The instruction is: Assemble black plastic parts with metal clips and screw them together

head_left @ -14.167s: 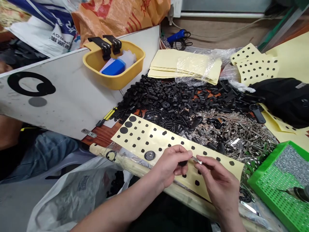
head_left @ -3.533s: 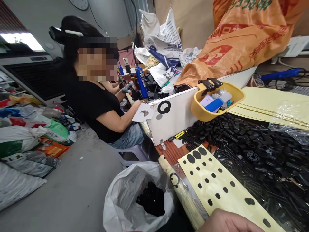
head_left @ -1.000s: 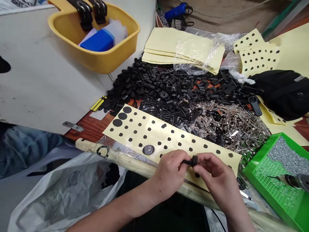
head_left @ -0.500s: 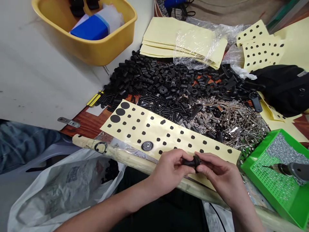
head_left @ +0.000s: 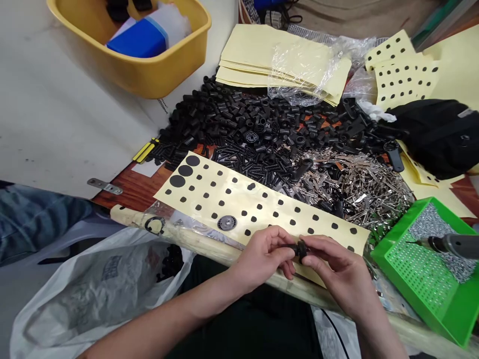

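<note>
My left hand [head_left: 264,255] and my right hand [head_left: 335,271] meet over the table's front edge, both pinched on one small black plastic part [head_left: 298,248] held between their fingertips. Under them lies a yellow sheet with black round stickers [head_left: 239,204], and a round grey disc [head_left: 226,222] rests on it. Behind the sheet spreads a heap of black plastic pieces [head_left: 254,129], and to its right a heap of shiny metal pieces [head_left: 359,187].
A green perforated tray [head_left: 422,279] with small screws and a power screwdriver tip [head_left: 449,244] sits at the right. A yellow tub [head_left: 149,80] hangs on a white board at the back left. Stacked yellow sheets [head_left: 258,55], a black bag [head_left: 437,134], a white plastic bag [head_left: 101,294] below the edge.
The hands stay pinched on the black part and have shifted slightly up over the sheet. The view has drifted a little; earlier it had swung left to a seated person.
</note>
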Available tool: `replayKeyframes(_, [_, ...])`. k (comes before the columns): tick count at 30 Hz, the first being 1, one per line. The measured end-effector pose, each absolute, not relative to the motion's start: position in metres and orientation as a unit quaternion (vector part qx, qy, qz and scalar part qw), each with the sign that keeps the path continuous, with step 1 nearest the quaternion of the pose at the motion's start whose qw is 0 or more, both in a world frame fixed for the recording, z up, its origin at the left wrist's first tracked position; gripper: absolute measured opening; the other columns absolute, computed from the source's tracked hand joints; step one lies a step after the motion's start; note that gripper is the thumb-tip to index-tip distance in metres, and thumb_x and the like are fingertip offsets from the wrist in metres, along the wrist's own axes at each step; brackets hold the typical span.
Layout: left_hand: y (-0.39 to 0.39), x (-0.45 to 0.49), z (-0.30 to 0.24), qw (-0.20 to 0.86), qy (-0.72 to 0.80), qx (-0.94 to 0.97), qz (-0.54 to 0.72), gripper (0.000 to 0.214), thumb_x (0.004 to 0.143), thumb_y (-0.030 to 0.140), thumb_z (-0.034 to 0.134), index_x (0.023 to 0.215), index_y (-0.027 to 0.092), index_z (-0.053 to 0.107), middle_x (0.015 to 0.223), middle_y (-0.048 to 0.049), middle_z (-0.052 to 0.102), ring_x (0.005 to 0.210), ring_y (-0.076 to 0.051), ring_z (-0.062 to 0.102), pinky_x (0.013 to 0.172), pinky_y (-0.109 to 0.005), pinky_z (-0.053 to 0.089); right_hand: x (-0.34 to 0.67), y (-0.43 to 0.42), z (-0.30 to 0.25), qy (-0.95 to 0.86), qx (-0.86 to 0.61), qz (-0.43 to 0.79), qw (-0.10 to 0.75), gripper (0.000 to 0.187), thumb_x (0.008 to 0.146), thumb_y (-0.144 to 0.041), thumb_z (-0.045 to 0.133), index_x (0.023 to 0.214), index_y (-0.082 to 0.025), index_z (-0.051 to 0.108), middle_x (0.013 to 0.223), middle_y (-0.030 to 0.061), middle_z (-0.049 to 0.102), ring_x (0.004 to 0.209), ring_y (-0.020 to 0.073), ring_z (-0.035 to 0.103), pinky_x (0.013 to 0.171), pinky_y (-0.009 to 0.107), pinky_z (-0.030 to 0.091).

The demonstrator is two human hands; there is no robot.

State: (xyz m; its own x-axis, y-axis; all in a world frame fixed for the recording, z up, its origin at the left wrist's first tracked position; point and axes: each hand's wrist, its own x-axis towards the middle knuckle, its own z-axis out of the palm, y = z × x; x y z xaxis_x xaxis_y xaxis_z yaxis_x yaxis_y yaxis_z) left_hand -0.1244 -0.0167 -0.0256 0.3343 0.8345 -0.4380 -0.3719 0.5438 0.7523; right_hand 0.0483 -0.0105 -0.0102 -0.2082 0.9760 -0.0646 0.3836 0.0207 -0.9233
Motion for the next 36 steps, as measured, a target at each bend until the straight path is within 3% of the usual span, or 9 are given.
replayKeyframes(10, [-0.022,-0.124,-0.028,0.725,0.451,0.314,0.415,0.009,0.070,0.010,0.055,0.075,0.016,0.053,0.054,0.0065,0.053,0.041,-0.006,0.046,0.043,-0.019,0.040,0.047,-0.010,-0.012,-0.656,-0.541,0.438,0.294,0.017,0.072,-0.024,0.072,0.089,-0.022,0.074,0.088,0.0068,0.074,0.079,0.0207,0.069,0.068,0.031,0.059])
replayKeyframes(16, [-0.025,-0.123,-0.030,0.712,0.454,0.336,0.417,0.009,0.070,0.008,0.055,0.072,0.017,0.053,0.055,0.0060,0.052,0.046,-0.007,0.049,0.046,-0.018,0.039,0.044,-0.012,-0.009,-0.693,-0.548,0.370,0.286,0.016,0.072,-0.026,0.072,0.087,-0.021,0.074,0.085,0.0068,0.075,0.077,0.0215,0.070,0.070,0.033,0.059])
replayKeyframes(21, [-0.023,-0.125,-0.028,0.715,0.453,0.328,0.418,0.008,0.069,0.009,0.055,0.073,0.016,0.054,0.056,0.0056,0.053,0.047,-0.007,0.050,0.045,-0.018,0.039,0.041,-0.017,-0.011,-0.679,-0.553,0.384,0.293,0.016,0.074,-0.027,0.070,0.088,-0.020,0.071,0.084,0.0064,0.075,0.075,0.0207,0.071,0.065,0.030,0.060])
replayKeyframes(28, [-0.020,-0.131,-0.026,0.748,0.435,0.303,0.399,0.008,0.068,0.012,0.058,0.074,0.015,0.054,0.050,0.0066,0.051,0.040,-0.005,0.048,0.037,-0.015,0.034,0.036,-0.021,-0.007,-0.756,-0.512,0.262,0.311,0.014,0.080,-0.027,0.066,0.094,-0.021,0.069,0.084,0.0067,0.074,0.075,0.0203,0.070,0.067,0.032,0.059])
replayKeyframes(32, [-0.020,-0.134,-0.026,0.759,0.422,0.282,0.408,0.011,0.067,0.015,0.062,0.075,0.015,0.055,0.051,0.0058,0.054,0.041,-0.005,0.048,0.039,-0.015,0.037,0.031,-0.021,-0.004,-0.748,-0.521,0.277,0.305,0.016,0.080,-0.032,0.067,0.091,-0.021,0.068,0.078,0.0048,0.072,0.064,0.0175,0.068,0.061,0.030,0.058])
replayKeyframes(36, [-0.019,-0.138,-0.027,0.778,0.379,0.248,0.435,0.019,0.066,0.022,0.069,0.078,0.014,0.056,0.057,0.0038,0.058,0.042,-0.005,0.049,0.040,-0.017,0.040,0.021,-0.026,-0.004,-0.750,-0.528,0.250,0.310,0.022,0.081,-0.031,0.067,0.102,-0.022,0.068,0.085,0.0050,0.073,0.071,0.0185,0.069,0.067,0.030,0.058])
